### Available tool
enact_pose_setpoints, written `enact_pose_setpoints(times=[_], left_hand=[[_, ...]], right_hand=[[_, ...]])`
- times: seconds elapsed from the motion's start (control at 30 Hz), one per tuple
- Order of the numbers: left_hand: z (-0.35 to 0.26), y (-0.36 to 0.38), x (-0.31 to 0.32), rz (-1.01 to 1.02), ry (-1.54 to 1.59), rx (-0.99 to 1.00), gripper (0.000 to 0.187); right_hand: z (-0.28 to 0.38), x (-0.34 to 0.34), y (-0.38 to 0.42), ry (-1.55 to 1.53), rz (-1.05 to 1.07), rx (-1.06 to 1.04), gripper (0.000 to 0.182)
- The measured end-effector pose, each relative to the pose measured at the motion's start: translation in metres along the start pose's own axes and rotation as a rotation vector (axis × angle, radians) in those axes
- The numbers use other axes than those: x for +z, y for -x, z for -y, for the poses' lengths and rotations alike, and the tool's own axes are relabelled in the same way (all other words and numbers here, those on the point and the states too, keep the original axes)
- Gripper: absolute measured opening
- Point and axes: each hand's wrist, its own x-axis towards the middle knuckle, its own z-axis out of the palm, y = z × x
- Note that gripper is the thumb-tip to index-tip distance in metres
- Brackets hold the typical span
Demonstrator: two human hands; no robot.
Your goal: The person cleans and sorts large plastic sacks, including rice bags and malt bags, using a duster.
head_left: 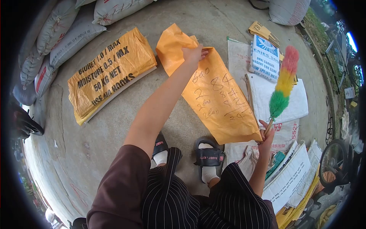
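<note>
An orange woven sack with handwritten black figures hangs stretched before me, above the concrete floor. My left hand is closed on its upper edge, fingers curled over a fold. At the sack's lower right corner, my right hand grips the wooden handle of a duster with red, yellow and green bristles, and its fingers also pinch the sack's corner. Left of the sack lies a stack of folded orange sacks with black print.
Filled white sacks are piled at the back left, another at the back right. Flattened sacks spread right of the orange one, with a pile of printed sacks nearer me. My sandalled foot is below. A wheel stands at the right.
</note>
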Motion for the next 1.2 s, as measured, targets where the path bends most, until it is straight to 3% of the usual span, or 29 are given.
enact_pose_setpoints(times=[0.07,0.1,0.17,0.23,0.3,0.37,0.4,0.47,0.57,0.63,0.7,0.73,0.8,0.9,1.03,1.1,1.13,1.2], left_hand=[[0.008,-0.001,-0.003,0.063,0.017,0.000,0.057],[0.012,0.005,-0.007,0.062,-0.144,0.032,0.060],[0.023,0.013,-0.022,0.057,-0.301,0.066,0.064],[0.052,0.019,-0.049,0.015,-0.508,0.193,0.060],[0.081,0.040,-0.070,-0.455,-0.832,0.240,0.058],[0.106,0.057,-0.082,-0.796,-1.038,0.188,0.054],[0.118,0.054,-0.094,-0.795,-1.043,0.189,0.054],[0.139,0.051,-0.118,-0.299,-0.564,-0.311,0.054],[0.118,0.076,-0.087,-0.153,-0.292,-0.315,0.041],[0.124,0.065,-0.086,-0.170,-0.286,-0.304,0.039],[0.127,0.056,-0.089,-0.186,-0.284,-0.295,0.037],[0.126,0.054,-0.090,-0.188,-0.348,-0.289,0.036],[0.122,0.058,-0.094,-0.189,-0.415,-0.289,0.036],[0.113,0.085,-0.093,-0.178,-0.379,-0.242,0.036],[0.134,0.088,-0.111,-0.278,-0.311,-0.222,0.036],[0.144,0.085,-0.117,-0.289,-0.348,-0.237,0.036],[0.144,0.088,-0.116,-0.259,-0.269,-0.252,0.037],[0.138,0.096,-0.109,-0.215,-0.180,-0.262,0.037]], right_hand=[[0.012,0.033,0.007,0.445,-0.292,0.061,0.043],[0.004,0.042,0.005,0.451,-0.292,0.064,0.043],[-0.017,0.054,-0.005,1.070,-0.461,-0.125,0.034],[-0.032,0.036,-0.008,1.016,-0.533,-0.092,0.028],[-0.041,0.031,-0.015,1.052,-0.580,-0.174,0.024],[-0.047,0.020,-0.022,1.040,-0.614,-0.168,0.023],[-0.050,0.012,-0.027,1.037,-0.643,-0.169,0.023],[-0.064,-0.010,-0.039,1.190,-0.711,-0.134,0.023],[-0.067,-0.016,-0.041,1.411,-0.820,-0.153,0.026],[-0.069,-0.001,-0.042,1.469,-0.860,-0.206,0.029],[-0.068,0.025,-0.034,1.202,-0.942,-0.689,0.027],[-0.069,0.037,-0.028,1.203,-0.939,-0.690,0.027],[-0.074,0.053,-0.007,1.265,-0.788,-0.645,0.026],[-0.087,0.060,0.016,1.429,-0.723,-0.570,0.026],[-0.089,0.062,0.048,1.394,-0.857,-0.427,0.023],[-0.104,0.052,0.054,1.287,-0.818,-0.549,0.021],[-0.104,0.067,0.054,1.584,-0.715,-0.465,0.022],[-0.138,0.026,0.065,1.831,-0.587,-0.010,0.023]])
